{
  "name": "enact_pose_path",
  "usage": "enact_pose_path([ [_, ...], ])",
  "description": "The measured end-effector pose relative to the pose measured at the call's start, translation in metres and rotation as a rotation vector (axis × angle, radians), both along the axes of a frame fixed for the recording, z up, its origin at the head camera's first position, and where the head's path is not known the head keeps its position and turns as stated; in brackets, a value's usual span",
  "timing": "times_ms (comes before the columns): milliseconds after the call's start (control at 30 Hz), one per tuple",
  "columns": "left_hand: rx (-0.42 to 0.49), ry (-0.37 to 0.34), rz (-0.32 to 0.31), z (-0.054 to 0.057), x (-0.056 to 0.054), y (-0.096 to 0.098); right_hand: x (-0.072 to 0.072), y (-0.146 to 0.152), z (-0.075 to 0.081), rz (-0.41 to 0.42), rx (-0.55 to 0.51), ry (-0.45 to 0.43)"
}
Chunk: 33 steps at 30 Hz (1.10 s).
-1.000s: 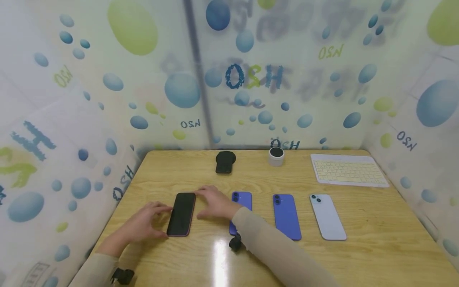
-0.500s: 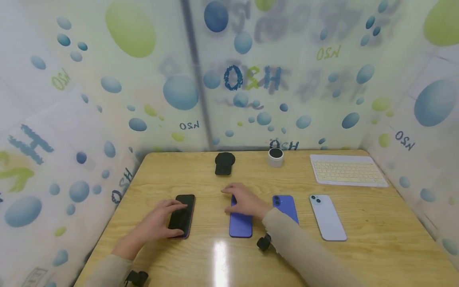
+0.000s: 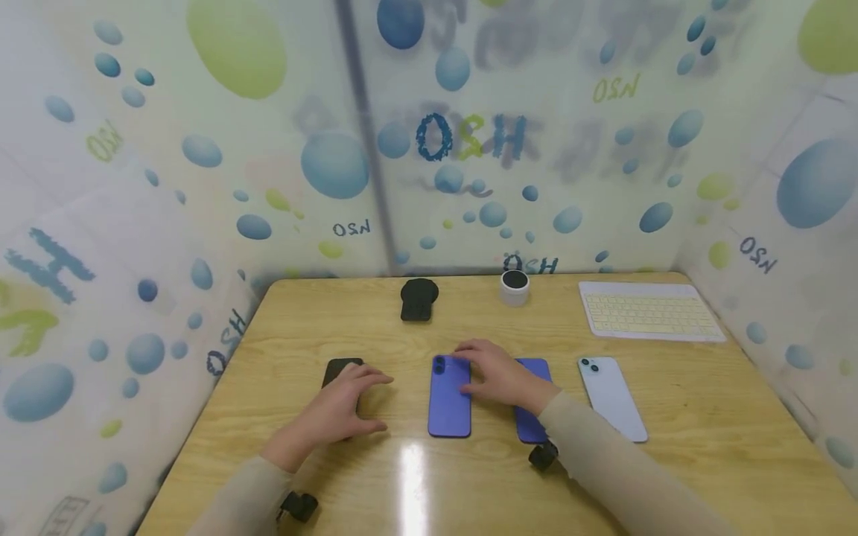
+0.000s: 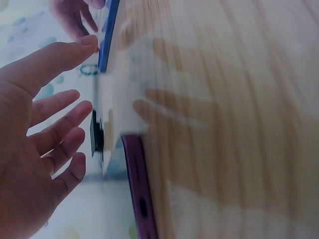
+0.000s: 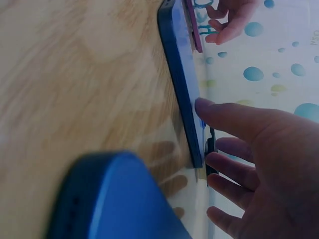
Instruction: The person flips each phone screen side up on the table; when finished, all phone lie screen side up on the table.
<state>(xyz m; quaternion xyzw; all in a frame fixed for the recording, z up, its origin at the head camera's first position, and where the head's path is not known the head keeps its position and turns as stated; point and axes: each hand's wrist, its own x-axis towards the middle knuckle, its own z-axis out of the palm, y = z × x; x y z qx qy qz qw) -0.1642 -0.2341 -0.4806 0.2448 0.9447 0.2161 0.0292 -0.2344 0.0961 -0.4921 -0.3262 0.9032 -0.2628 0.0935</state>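
Four phones lie in a row across the middle of the bench (image 3: pixel 704 402), well apart from its far edge. The first blue phone (image 3: pixel 450 402) is back up, its camera end toward the far edge. The right hand (image 3: pixel 503 378) reaches over its right side with thumb and fingers apart, the tips at or above its surface; whether they touch, I cannot tell. That same hand and its sleeve (image 3: pixel 630 469) partly cover the second blue phone (image 3: pixel 531 427). The left hand (image 3: pixel 335 406), its fingers and thumb spread and holding nothing, hangs over the dark phone (image 3: pixel 340 366), the one nearest the bench's left edge. Its tips reach into the gap before the first blue phone. The pale phone (image 3: pixel 611 394), back up with two lenses, lies nearest the right edge. Along the far edge are a black stand (image 3: pixel 418 301) and a small white round thing (image 3: pixel 514 292) with a black top, and a white keyboard (image 3: pixel 650 313) lies by the far right corner. Bubbles and mirrored lettering cover the wall (image 3: pixel 556 156) behind.
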Motion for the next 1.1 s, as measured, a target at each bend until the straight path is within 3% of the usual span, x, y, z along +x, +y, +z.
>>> enact_pose_path([
  [433, -0.044, -0.048, -0.089, -0.006, -0.005, 0.035, 0.001, 0.018, 0.0, 0.017, 0.035, -0.048],
  [1100, -0.049, -0.057, -0.065, -0.009, -0.008, 0.065, 0.002, 0.02, -0.002, -0.011, 0.041, -0.061],
])
